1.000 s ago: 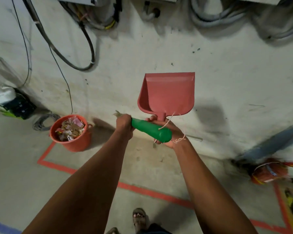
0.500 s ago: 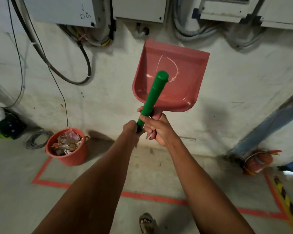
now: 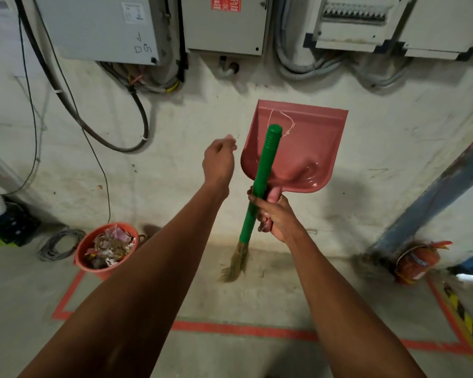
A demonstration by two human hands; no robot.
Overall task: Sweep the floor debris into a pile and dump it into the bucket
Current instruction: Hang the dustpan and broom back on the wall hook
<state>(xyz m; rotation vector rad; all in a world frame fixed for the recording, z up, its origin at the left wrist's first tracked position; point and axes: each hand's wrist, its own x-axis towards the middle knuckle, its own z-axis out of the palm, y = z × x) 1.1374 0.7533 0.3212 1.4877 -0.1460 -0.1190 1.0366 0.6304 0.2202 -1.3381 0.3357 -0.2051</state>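
My right hand [image 3: 275, 218] grips both the red dustpan [image 3: 306, 148] by its handle and the green broom handle [image 3: 260, 181]. The dustpan is held upright with its open face toward me and is empty; a thin string loop hangs at the broom's top. The straw bristles [image 3: 236, 264] touch the floor near the wall. My left hand [image 3: 219, 159] is raised to the left of the dustpan, apart from it, fingers loosely curled and holding nothing. The orange bucket [image 3: 93, 267], full of paper and debris, stands on the floor at lower left.
Electrical cabinets [image 3: 224, 23] and hanging cables [image 3: 137, 105] cover the wall ahead. A wire coil [image 3: 58, 244] lies left of the bucket. A red object [image 3: 417, 261] sits by a blue beam [image 3: 432, 197] at right. Red tape [image 3: 243, 328] marks a rectangle on the floor.
My left hand has let go of the broom handle and risen to the left. The broom now stands upright in my right hand with the dustpan, bristles on the floor.
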